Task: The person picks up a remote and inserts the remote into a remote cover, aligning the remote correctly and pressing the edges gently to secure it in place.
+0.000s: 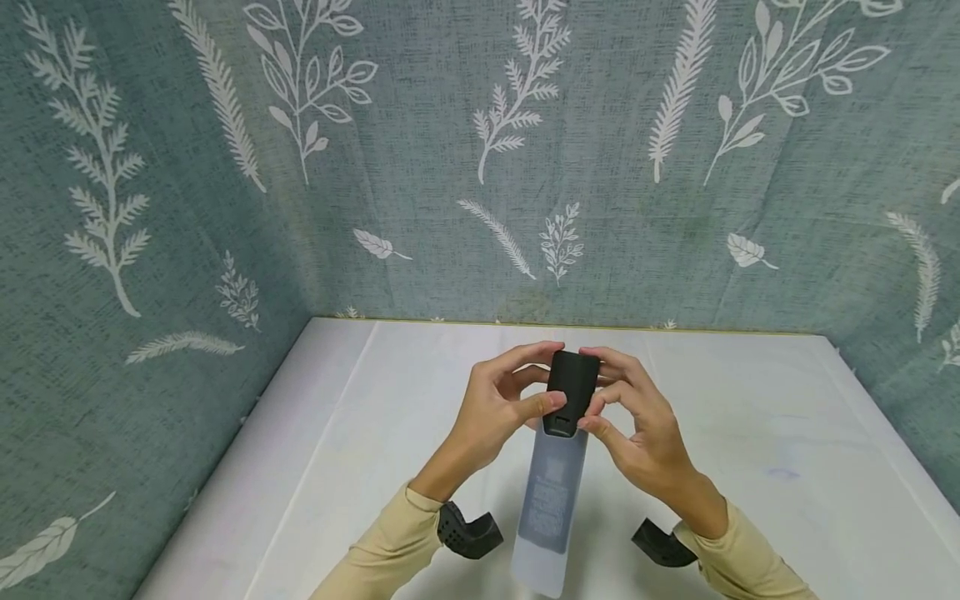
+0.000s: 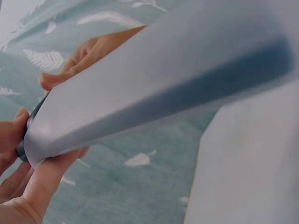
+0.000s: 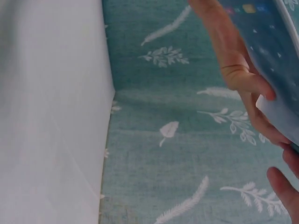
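Note:
A tall pale bottle [image 1: 550, 492] with a grey-blue panel of fine print tilts above the table, its black cap [image 1: 575, 379] at the far end. My left hand [image 1: 504, 402] grips the cap end from the left, thumb across the cap's face and fingers behind. From the right, my right hand [image 1: 641, 425] pinches the cap's side and lower edge. In the left wrist view the bottle [image 2: 121, 88] stretches across, slightly blurred. The right wrist view catches part of its dark blue face [image 3: 271, 46] with small coloured marks. The fingertips behind the cap are hidden.
Beneath my hands lies a white table [image 1: 360, 467]. A blue-green cloth with white leaf prints [image 1: 420, 167] rises at its back and sides. Black wrist mounts [image 1: 471, 533] sit on both forearms.

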The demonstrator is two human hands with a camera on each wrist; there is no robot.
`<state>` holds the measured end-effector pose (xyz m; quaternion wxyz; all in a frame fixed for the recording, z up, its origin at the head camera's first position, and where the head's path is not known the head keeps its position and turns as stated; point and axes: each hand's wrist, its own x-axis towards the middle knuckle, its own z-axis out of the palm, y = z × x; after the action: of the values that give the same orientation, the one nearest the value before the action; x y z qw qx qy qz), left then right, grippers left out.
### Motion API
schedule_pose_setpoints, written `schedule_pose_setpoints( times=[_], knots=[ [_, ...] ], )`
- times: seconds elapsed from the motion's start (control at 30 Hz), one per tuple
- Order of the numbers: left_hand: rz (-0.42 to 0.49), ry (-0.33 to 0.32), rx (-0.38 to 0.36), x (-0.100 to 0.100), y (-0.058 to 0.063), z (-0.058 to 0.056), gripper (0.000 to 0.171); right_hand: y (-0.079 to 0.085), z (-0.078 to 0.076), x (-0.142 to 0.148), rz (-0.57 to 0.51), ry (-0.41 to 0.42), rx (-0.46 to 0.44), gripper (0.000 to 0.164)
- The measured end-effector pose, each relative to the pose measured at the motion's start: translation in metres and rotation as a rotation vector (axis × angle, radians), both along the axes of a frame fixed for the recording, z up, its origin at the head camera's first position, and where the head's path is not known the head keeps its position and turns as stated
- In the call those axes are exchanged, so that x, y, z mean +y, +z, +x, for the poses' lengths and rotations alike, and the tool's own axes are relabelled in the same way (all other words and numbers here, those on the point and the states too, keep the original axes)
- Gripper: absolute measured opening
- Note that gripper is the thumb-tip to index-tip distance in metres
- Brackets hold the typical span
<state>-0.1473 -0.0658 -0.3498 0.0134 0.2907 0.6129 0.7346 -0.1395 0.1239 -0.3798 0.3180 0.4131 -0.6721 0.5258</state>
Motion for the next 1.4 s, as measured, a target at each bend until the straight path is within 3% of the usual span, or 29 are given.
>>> schedule_pose_setpoints(
  times=[0.17,0.27,0.37,0.47,0.57,0.67,0.8,0.9,1.0,1.1,1.23,1.4],
  knots=[
    [0.008,0.003,-0.025,0.002,-0.002,0.001,0.048,-0.003,-0.006,0.003,-0.007,0.005,0.007,0.029],
    [0.000,-0.003,-0.032,0.002,-0.004,-0.001,0.048,-0.002,-0.008,0.005,-0.004,0.040,-0.037,0.022],
    [-0.009,0.016,-0.046,0.001,-0.007,-0.003,0.050,-0.001,-0.009,0.007,0.019,0.106,-0.151,0.012],
    [-0.024,0.060,-0.056,0.000,-0.011,-0.005,0.052,-0.002,-0.009,0.010,0.027,0.190,-0.336,0.019],
    [-0.050,0.093,-0.049,0.002,-0.015,-0.004,0.054,-0.002,-0.007,0.012,-0.029,0.250,-0.521,0.023],
    [-0.069,0.097,-0.038,0.005,-0.017,-0.003,0.056,-0.002,-0.007,0.012,-0.124,0.261,-0.618,0.028],
    [-0.060,0.073,-0.005,0.005,-0.020,-0.001,0.058,0.001,-0.008,0.011,-0.216,0.245,-0.638,0.030],
    [-0.051,0.038,0.064,0.003,-0.024,0.000,0.058,0.004,-0.008,0.010,-0.265,0.261,-0.642,0.030],
    [-0.061,0.024,0.171,0.000,-0.030,0.000,0.049,0.005,-0.007,0.010,-0.290,0.267,-0.652,0.030],
    [-0.087,0.040,0.258,-0.002,-0.027,0.003,0.034,0.007,-0.007,0.011,-0.305,0.254,-0.673,0.029],
    [-0.120,0.055,0.294,-0.004,-0.018,0.008,0.021,0.007,-0.007,0.011,-0.318,0.250,-0.704,0.029],
    [-0.164,0.015,0.354,-0.008,-0.025,-0.001,0.013,0.007,-0.007,0.011,-0.307,0.292,-0.704,0.032]
  ],
)
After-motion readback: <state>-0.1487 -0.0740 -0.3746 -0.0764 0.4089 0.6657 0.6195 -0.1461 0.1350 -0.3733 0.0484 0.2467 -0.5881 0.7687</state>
